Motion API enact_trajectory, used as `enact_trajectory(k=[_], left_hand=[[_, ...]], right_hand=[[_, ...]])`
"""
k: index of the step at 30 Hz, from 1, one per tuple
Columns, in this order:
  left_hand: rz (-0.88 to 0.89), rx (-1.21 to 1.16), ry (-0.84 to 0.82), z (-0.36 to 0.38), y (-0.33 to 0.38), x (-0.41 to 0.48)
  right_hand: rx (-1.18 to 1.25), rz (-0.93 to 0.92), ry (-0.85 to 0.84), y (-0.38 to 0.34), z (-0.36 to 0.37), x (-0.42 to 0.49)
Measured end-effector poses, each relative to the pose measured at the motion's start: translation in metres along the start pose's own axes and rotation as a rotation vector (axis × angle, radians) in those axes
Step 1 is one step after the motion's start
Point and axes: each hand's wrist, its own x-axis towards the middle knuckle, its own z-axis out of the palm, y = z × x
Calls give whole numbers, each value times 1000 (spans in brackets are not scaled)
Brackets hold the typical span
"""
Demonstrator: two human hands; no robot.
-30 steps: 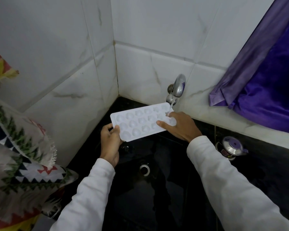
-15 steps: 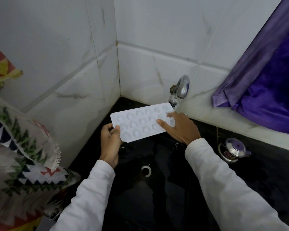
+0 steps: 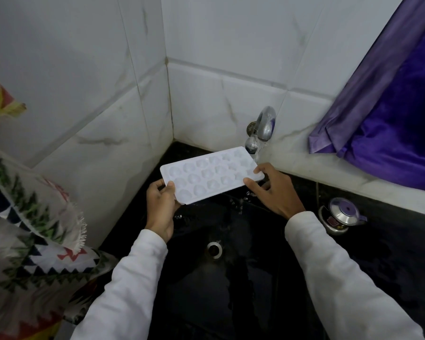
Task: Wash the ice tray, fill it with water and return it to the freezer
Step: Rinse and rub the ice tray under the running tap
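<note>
A white ice tray [image 3: 206,176] with several round cups is held level over the black sink [image 3: 226,285], its right end just under the metal tap [image 3: 261,130]. My left hand [image 3: 161,208] grips the tray's near left corner, thumb on top. My right hand [image 3: 274,188] holds the tray's right end, with fingertips on its edge. Water runs from the tap past the tray's right end, and drops fall below it into the sink.
White tiled walls meet in a corner behind the sink. The sink drain [image 3: 214,249] lies below the tray. A small steel pot with a purple knob [image 3: 339,215] stands on the black counter at right. Purple cloth [image 3: 390,119] hangs upper right. Patterned cloth [image 3: 27,229] hangs at left.
My right hand has slid off the tray's top surface to its right end. The tray has shifted slightly left, away from the stream.
</note>
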Motion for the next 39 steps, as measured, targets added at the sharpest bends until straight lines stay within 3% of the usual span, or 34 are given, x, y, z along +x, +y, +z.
enact_trajectory(k=[11, 17, 28, 31, 35, 39], left_hand=[[28, -37, 2, 4, 1, -2], [19, -51, 5, 3, -3, -2], [45, -11, -6, 1, -5, 0], [35, 0, 6, -1, -9, 1], [31, 35, 8, -6, -13, 5], [22, 63, -3, -9, -16, 12]], right_hand=[[-206, -23, -87, 5, -1, 3], [-281, -59, -12, 3, -4, 4], [-192, -20, -74, 11, 6, 3], [50, 17, -23, 16, 8, 5], [722, 366, -2, 18, 8, 11], [869, 426, -139, 21, 3, 19]])
